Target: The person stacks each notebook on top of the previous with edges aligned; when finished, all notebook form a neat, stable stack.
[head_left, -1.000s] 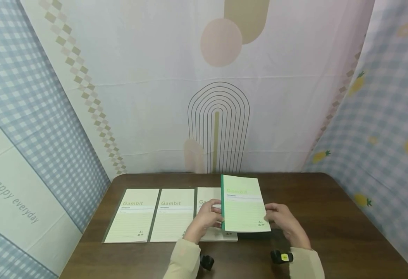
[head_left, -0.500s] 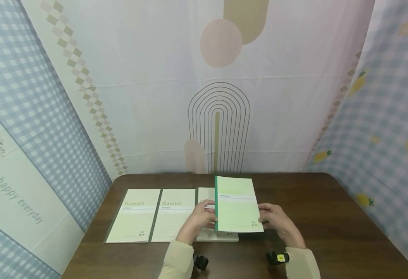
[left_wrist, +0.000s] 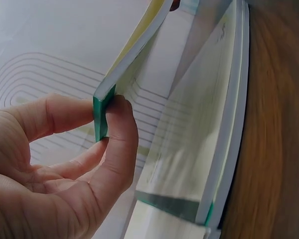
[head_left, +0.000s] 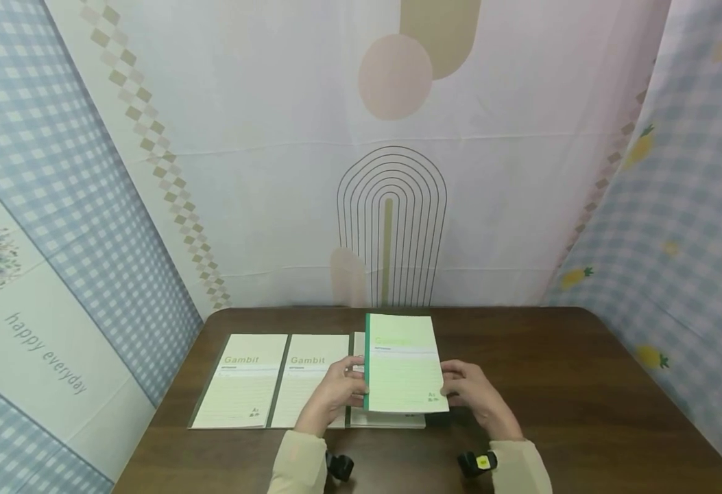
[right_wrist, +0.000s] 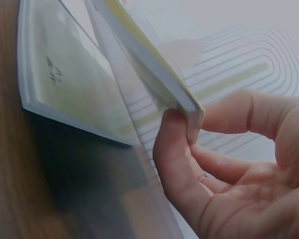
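Observation:
A pale notebook with a green spine [head_left: 402, 363] is held up between both hands, raised over the third notebook [left_wrist: 189, 149] in a row. My left hand [head_left: 338, 387] pinches the spine edge between thumb and fingers. On the opposite edge, my right hand [head_left: 472, 391] pinches the notebook in the same way. Both wrist views show a gap between the lifted notebook and the one lying below. That lower notebook looks stacked, with two layers at its edge in the left wrist view, and is largely hidden in the head view.
Two more Gambit notebooks, one at far left [head_left: 240, 381] and one in the middle [head_left: 311, 377], lie side by side on the dark wooden table [head_left: 546, 384]. A patterned cloth [head_left: 274, 206] hangs behind the table's back edge.
Both hands have carried the notebook leftward, so that it now covers more of the third notebook in the row. Their pinch on its two edges stays the same.

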